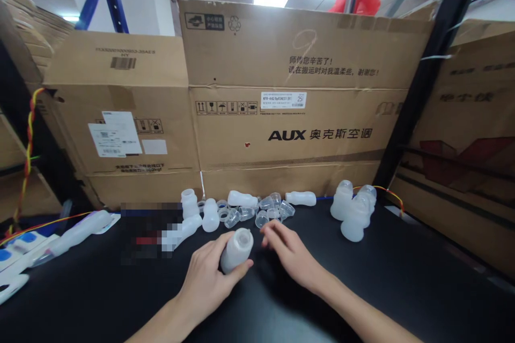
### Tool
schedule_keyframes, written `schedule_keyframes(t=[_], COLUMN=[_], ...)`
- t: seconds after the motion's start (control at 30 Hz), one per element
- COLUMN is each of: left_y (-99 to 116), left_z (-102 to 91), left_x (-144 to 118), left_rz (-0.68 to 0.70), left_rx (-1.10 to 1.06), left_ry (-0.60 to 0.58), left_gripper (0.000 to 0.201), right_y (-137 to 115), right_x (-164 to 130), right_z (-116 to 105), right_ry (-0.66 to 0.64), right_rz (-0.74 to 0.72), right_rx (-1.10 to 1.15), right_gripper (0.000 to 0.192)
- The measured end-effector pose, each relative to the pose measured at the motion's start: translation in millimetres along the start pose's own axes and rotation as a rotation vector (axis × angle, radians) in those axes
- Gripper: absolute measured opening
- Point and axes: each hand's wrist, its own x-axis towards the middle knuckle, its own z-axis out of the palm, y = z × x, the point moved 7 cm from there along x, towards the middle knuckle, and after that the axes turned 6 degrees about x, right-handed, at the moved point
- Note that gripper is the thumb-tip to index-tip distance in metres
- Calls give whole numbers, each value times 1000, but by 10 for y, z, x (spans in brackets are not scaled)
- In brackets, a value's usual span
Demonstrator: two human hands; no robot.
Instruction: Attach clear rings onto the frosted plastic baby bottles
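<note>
Behind the work surface, large cardboard cartons (298,96) stand edge to edge and wall off the back of the bench, the biggest printed with the AUX name, so small parts cannot roll away behind; a black shelf upright (426,69) leans across them at the right. Below lies the black tabletop (402,278), dark enough that the pale plastic shows plainly against it. At its right rear stands a cluster of capped bottles (354,211), upright and touching one another, kept apart from the loose stock. Along the rear middle lie uncapped white bottles (209,214), some on their sides, beside a scatter of clear caps (265,209) within easy reach of both arms. The left hand (209,278) is wrapped around a white plastic bottle (237,249), fingers curled about its body, holding it tilted with the open mouth turned up and away, near the table's middle. The right hand (287,252) hovers just beside that bottle with fingers loosely spread and holding nothing, its tips pointing toward the caps
</note>
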Motion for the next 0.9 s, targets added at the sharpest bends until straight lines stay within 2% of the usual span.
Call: schedule_keyframes(t=[0.03,0.07,0.1,0.17,0.27,0.33,0.47,0.63,0.7,0.8,0.9], left_y=[-61,-104,-125,-129,-123,-132,-152,-164,-153,-126,-108], left_z=[68,125,172,233,271,273,260,288,285,240,177], left_x=[-7,-14,-18,-12,-4,-7,-16,-34,-31,-1,47], left_rz=[-99,-174,-222,-263,-284,-293,-271,-225,-206,-185,-179], left_rx=[-38,-71,-106,-179,-236,-229,-213,-256,-283,-305,-293], left_ry=[-79,-149,-210,-289,-342,-344,-303,-305,-307,-281,-237], left_gripper=[37,35,34,31,32,32,33,38,42,41,36], right_y=[-45,-53,-18,128,299,301,100,-53,-60,-38,-39], right_x=[8,13,25,80,163,176,72,-86,-110,-80,-25], right_z=[-81,-132,-159,-190,-199,-181,-77,177,255,251,126], right_ry=[57,102,128,146,134,108,10,-212,-279,-261,-137], right_rz=[-135,-236,-293,-316,-321,-357,-477,-463,-440,-404,-413], right_rx=[-232,-437,-605,-831,-955,-917,-708,-561,-503,-427,-336], right_gripper=[37,35,44,60,63,56,42,68,69,55,50])
